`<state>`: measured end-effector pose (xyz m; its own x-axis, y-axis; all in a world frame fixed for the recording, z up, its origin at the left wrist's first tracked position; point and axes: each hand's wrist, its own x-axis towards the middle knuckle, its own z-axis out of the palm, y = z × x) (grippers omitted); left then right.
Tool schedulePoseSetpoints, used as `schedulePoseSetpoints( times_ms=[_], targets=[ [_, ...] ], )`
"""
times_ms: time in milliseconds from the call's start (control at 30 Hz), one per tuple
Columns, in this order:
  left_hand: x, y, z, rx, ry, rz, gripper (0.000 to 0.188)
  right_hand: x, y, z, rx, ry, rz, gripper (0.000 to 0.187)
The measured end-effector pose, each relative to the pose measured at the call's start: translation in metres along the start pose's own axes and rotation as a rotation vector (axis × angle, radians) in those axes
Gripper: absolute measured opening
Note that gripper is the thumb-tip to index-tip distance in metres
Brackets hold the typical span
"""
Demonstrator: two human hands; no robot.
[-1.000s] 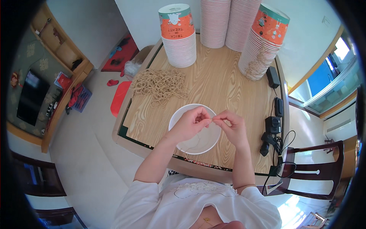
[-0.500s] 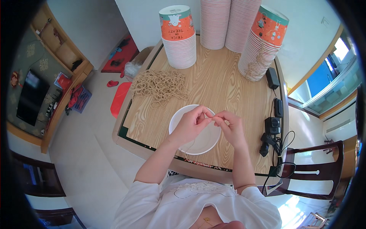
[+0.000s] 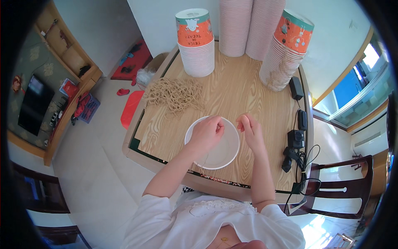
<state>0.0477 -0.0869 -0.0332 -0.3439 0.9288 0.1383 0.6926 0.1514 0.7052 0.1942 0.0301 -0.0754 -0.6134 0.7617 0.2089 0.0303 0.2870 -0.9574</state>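
A white paper tub (image 3: 235, 155) sits near the front edge of the table. My left hand (image 3: 207, 133) hovers above its opening, fingers curled into a pinch. Whatever that pinch holds is too small or hidden to make out. To the right of the rim, my right hand (image 3: 251, 129) is raised with fingertips pressed together; any thin piece in it cannot be made out. A fine string (image 3: 204, 161) shows at the near left of the tub. Beyond my left hand lies a tangled pile of tan twine (image 3: 176, 96).
Nested tubs with orange patterned sides (image 3: 195, 58) stand upside down at the far left, and another stack (image 3: 286, 52), wrapped with twine, at the far right. Taller stacks (image 3: 235, 29) rise between them. Black adapters with cables (image 3: 296, 138) line the right edge, beside a dark chair (image 3: 340, 189).
My hands have moved apart from where their fingertips met above the tub. The left drew back left, the right shifted slightly right. The tub and twine pile stay in place.
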Motion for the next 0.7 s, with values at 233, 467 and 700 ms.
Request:
schedulePoseSetpoints(
  times_ms=[233, 467, 700],
  targets=[
    [0.011, -0.014, 0.009, 0.131, 0.022, -0.011, 0.009, 0.003, 0.022, 0.002, 0.036, -0.047, 0.103, 0.022],
    [0.014, -0.018, 0.018, 0.195, 0.073, 0.001, 0.011, 0.006, 0.029, 0.006, 0.114, -0.074, 0.154, 0.017],
    [0.017, -0.018, 0.020, 0.231, 0.098, -0.002, 0.011, 0.009, 0.035, 0.003, 0.003, -0.145, 0.117, 0.016]
  ],
)
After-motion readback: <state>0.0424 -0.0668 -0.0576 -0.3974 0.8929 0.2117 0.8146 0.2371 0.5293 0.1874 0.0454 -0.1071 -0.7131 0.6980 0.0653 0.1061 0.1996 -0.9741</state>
